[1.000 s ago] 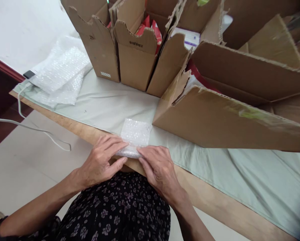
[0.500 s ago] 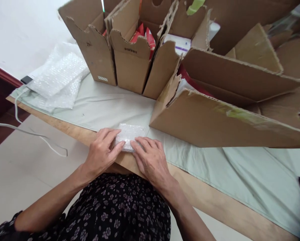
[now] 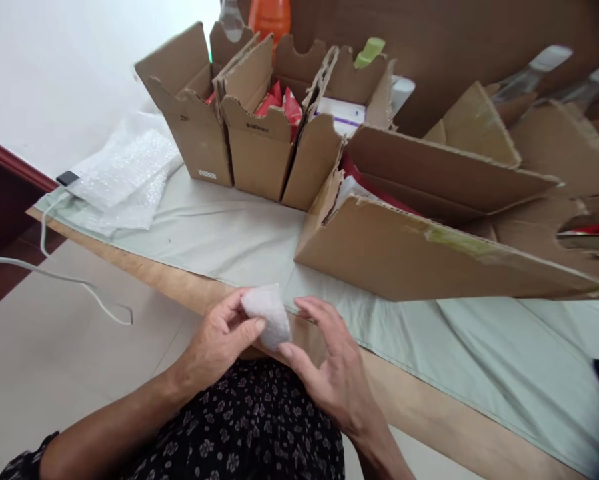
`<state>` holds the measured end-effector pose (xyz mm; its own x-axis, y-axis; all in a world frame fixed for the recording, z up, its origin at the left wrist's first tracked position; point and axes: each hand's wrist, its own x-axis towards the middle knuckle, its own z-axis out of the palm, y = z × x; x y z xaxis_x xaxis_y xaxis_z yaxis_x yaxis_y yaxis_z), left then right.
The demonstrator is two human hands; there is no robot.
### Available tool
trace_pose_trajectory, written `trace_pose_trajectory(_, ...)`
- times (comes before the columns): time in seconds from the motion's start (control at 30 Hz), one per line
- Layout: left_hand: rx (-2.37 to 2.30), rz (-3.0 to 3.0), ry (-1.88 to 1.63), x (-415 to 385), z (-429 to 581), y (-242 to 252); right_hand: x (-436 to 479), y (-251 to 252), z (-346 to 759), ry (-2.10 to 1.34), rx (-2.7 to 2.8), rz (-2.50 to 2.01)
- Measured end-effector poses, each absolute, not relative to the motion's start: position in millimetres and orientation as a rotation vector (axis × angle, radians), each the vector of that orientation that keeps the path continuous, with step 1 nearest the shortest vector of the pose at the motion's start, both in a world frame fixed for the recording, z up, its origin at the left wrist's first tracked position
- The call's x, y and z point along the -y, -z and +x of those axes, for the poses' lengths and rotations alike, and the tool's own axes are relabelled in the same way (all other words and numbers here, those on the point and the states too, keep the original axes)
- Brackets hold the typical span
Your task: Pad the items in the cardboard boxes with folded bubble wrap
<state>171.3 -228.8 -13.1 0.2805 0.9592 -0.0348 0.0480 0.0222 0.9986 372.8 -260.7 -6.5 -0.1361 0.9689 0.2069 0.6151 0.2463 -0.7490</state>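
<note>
A small packet of bubble wrap (image 3: 269, 313) is held up over the table's front edge, tilted and slightly blurred. My left hand (image 3: 224, 333) pinches its left side between thumb and fingers. My right hand (image 3: 327, 357) is beside it on the right, thumb and fingers spread apart in a wide C. The right thumb tip is at the packet's lower right edge; whether it touches I cannot tell. What lies inside the wrap, if anything, is hidden.
Cardboard boxes (image 3: 259, 160) stand in a row behind, with red packets (image 3: 279, 107) and a white box (image 3: 340, 112) inside. A long cardboard box (image 3: 404, 257) lies to the right. Bubble wrap sheets (image 3: 124, 177) lie at the left on the pale green cloth (image 3: 219, 233). A white cable (image 3: 44, 267) hangs off the left.
The bubble wrap packet, earlier flat on the table under both hands, is now lifted and tilted in my left hand. My right hand has opened and moved off to the right.
</note>
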Motion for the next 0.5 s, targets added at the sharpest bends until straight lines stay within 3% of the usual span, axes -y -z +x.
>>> trace_pose_trajectory(0.17,-1.002,1.986,-0.978,244,188,12,271,-20,402,-0.804,1.899,-1.413)
trace_pose_trajectory(0.33,-0.778,2.248,-0.958,248,210,18,281,-36,414,-0.795,1.945,-1.483)
trace_pose_trajectory(0.5,-0.652,2.415,-1.083,206,224,-28,294,-81,474,-0.544,1.935,-1.487)
